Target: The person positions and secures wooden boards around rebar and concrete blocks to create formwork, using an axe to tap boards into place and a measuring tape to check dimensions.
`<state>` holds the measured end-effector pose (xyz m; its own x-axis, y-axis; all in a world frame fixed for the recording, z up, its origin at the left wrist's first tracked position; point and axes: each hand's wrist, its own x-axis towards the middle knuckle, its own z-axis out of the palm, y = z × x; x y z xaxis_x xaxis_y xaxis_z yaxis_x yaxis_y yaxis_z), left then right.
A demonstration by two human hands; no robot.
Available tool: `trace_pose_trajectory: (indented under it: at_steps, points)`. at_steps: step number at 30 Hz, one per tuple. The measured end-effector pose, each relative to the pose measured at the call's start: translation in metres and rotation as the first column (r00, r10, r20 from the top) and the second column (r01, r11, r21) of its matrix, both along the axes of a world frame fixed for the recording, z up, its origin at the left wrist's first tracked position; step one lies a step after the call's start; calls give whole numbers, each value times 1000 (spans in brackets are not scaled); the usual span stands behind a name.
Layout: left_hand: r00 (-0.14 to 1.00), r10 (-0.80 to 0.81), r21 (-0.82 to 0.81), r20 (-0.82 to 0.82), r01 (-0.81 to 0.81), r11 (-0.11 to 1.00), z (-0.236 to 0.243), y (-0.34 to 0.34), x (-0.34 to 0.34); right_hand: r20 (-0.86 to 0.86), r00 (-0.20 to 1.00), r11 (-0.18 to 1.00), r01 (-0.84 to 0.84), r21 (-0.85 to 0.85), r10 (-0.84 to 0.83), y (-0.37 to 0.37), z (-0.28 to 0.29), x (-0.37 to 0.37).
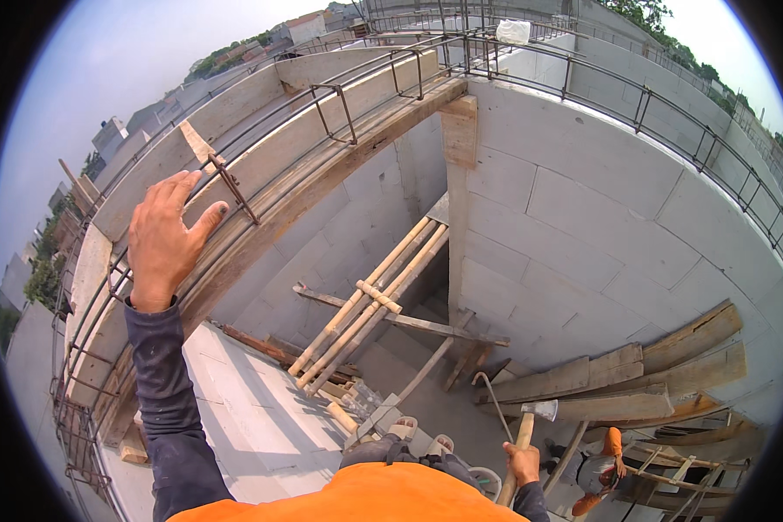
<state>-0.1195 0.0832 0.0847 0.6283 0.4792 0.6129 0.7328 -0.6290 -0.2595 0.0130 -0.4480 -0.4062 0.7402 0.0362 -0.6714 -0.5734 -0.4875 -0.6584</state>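
Note:
My left hand (163,244) is stretched out over the steel rebar cage at the top of the wall, fingers extended and thumb apart. It rests on or just above the bars, beside a rusty stirrup (235,189); contact is hard to make out. Long wooden formwork boards (265,161) flank the bars in a curve. Low at the right of my body, my right hand (522,463) is closed round the wooden handle of a hammer (527,428). Its grey metal head points up and away from me.
Below, bamboo poles (378,296) are lashed to wooden crosspieces. Planks (592,374) lean by the grey block wall (565,209). A co-worker (596,478) in orange and white is lower right. A bent metal bar (493,400) stands near the hammer. Another rebar cage (639,109) tops the right wall.

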Motion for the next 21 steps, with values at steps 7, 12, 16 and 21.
trace_pose_trajectory:
  at_steps: [7, 12, 16, 21]
  points:
    - [998, -37, -12, 43, 38, 999, 2, 4, 2, -67, 997, 994, -40, -106, 33, 1, -26, -31]
    - [996, -75, -30, 38, 76, 997, 5, 5, 24, -56, 993, 972, -111, -205, 102, -20, -51, -35]
    - [999, -12, -32, 51, 14, 999, -6, 19, -2, -210, 876, 830, -479, -285, 434, -9, -16, -7]
    - [988, 141, -166, -63, -150, 975, -1, 34, 14, -243, 947, 854, -299, -425, 210, -33, -66, -71]
